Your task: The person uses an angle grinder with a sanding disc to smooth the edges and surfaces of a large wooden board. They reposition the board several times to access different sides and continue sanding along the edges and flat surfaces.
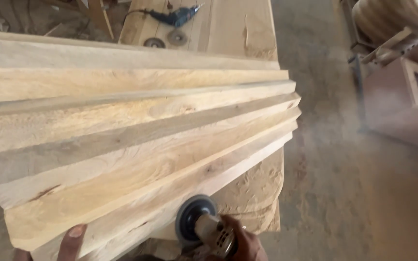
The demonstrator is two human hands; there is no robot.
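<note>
A stack of pale wooden boards lies fanned out in steps across a workbench. My left hand presses on the near edge of the lowest board at the bottom left. At the bottom centre my right hand grips a handheld angle grinder. Its dark round sanding disc sits against the lower edge of the bottom board. Part of both hands is cut off by the frame's lower edge.
A blue power drill and two round sanding discs lie on the far end of the workbench. Sawdust covers the concrete floor on the right. A wooden cabinet stands at the right edge.
</note>
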